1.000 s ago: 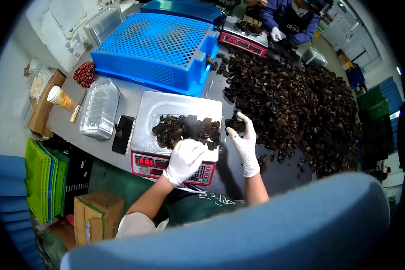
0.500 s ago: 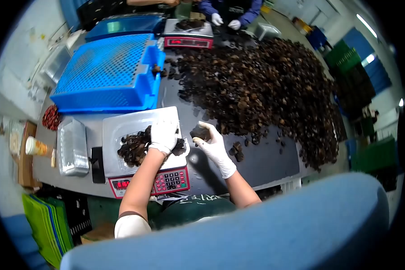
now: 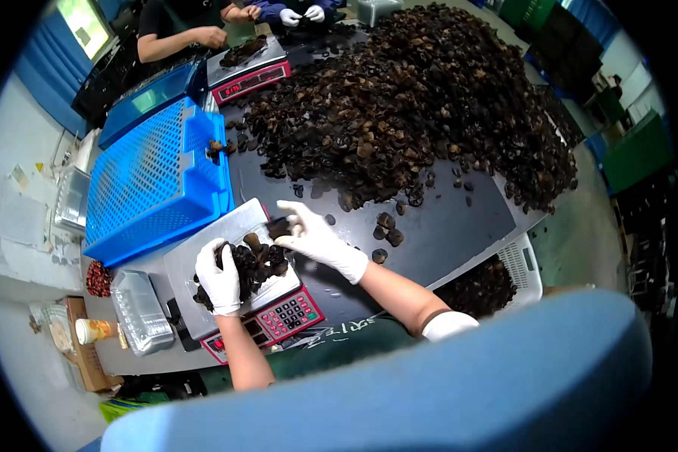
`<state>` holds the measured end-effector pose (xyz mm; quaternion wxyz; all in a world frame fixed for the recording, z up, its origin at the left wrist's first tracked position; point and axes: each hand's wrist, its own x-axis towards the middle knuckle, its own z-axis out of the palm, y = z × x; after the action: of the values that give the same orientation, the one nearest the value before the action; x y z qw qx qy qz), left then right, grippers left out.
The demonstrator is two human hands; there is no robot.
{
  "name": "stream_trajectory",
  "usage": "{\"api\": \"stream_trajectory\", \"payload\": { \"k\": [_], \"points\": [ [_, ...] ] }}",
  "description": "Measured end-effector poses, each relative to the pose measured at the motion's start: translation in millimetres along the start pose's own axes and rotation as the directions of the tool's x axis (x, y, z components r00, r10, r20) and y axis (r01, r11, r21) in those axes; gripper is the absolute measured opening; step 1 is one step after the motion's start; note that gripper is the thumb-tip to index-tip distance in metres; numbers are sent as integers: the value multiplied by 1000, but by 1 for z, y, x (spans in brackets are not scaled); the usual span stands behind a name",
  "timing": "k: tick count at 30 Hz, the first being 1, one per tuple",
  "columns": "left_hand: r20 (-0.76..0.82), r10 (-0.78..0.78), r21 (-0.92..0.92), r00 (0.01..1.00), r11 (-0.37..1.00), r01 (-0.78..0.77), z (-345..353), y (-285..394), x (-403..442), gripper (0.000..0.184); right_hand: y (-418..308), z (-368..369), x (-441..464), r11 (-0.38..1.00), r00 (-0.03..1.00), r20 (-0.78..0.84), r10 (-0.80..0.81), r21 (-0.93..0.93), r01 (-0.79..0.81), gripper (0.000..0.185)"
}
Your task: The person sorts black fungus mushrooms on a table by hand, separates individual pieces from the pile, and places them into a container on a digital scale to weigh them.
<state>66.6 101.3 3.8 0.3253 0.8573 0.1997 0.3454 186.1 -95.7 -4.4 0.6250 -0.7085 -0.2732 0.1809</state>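
Observation:
A heap of dark brown mushroom pieces (image 3: pixel 252 264) lies in a clear plastic tray on the steel pan (image 3: pixel 190 258) of a red-and-white digital scale (image 3: pixel 285 316). My left hand (image 3: pixel 220 279), in a white glove, curls its fingers around pieces at the heap's left side. Over the tray's right edge, my gloved right hand (image 3: pixel 313 239) pinches a dark mushroom piece (image 3: pixel 279 227) between thumb and fingers. The scale's display is partly hidden behind my left wrist.
A large mound of mushrooms (image 3: pixel 429 98) covers the table's far right. An upturned blue crate (image 3: pixel 139 177) stands beyond the scale, with stacked clear trays (image 3: pixel 139 313) at left. Two people work across the table near another scale (image 3: pixel 250 79). A white basket (image 3: pixel 523 267) stands below.
My left hand has gone from lying flat over the heap's right part to curling at its left. My right hand has brought its piece over the tray's edge. The view has turned.

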Motion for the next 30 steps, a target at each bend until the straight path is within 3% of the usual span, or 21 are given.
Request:
{"api": "stream_trajectory", "payload": {
  "k": [1,2,4,5,6,8,10,12,14,16,18,20,21,23,24,25,26,28,29,30],
  "points": [
    [-2,21,2,1000,1000,-21,0,-5,-3,10,-3,7,6,1000,998,62,-5,27,4,73],
    [13,23,22,1000,999,-24,0,-9,-6,11,-5,11,10,997,990,140,-35,-68,45,66],
    [9,17,63,1000,998,-18,-4,-19,-13,13,5,24,16,894,961,115,-252,-351,277,60],
    [6,-30,44,1000,999,30,-6,-24,-17,14,10,26,17,835,965,165,-205,-485,260,56],
    [-1,-48,27,999,998,48,-7,-30,-19,14,11,27,17,837,961,177,-211,-474,272,56],
    [-9,-64,11,998,998,64,-5,-41,-27,14,13,33,17,623,849,178,-497,-608,492,55],
    [-24,6,76,1000,997,-4,-3,-34,-29,13,20,42,18,620,837,248,-488,-576,533,52],
    [-26,57,126,998,991,-53,-2,-28,-29,13,24,44,14,500,798,307,-518,-648,574,48],
    [-6,71,151,997,986,-69,-2,-27,-30,14,21,47,9,547,817,352,-457,-613,570,50],
    [-11,79,159,997,984,-76,-2,-25,-30,13,17,51,5,458,826,376,-419,-698,550,47],
    [-45,76,141,996,988,-69,-3,-28,-32,13,21,47,10,529,843,370,-391,-659,535,48],
    [-272,159,134,949,983,-127,-6,-20,-36,15,19,38,12,684,869,314,-381,-537,494,46],
    [-295,150,135,944,984,-114,-9,-18,-40,16,6,32,8,677,867,204,-455,-553,486,40],
    [-325,112,15,939,993,-114,-10,-3,-49,18,-7,16,2,760,845,67,-531,-403,510,32],
    [-318,105,-33,942,992,-122,-10,9,-54,18,-7,10,-8,875,912,94,-400,-257,410,27],
    [-268,104,-65,958,990,-126,-8,23,-61,18,-15,4,-20,992,971,201,-127,10,127,27],
    [-215,183,-57,959,978,-199,-3,42,-64,16,-20,-2,-32,951,919,374,123,220,-217,28],
    [27,312,-148,950,941,-304,11,61,-72,22,-8,-11,-49,723,759,627,177,441,-532,34],
    [163,346,-160,924,933,-321,19,67,-76,31,21,-15,-58,606,663,719,207,438,-664,40],
    [225,316,-134,922,947,-292,29,74,-85,39,34,-17,-70,339,676,714,180,600,-724,40]
  ]
}}
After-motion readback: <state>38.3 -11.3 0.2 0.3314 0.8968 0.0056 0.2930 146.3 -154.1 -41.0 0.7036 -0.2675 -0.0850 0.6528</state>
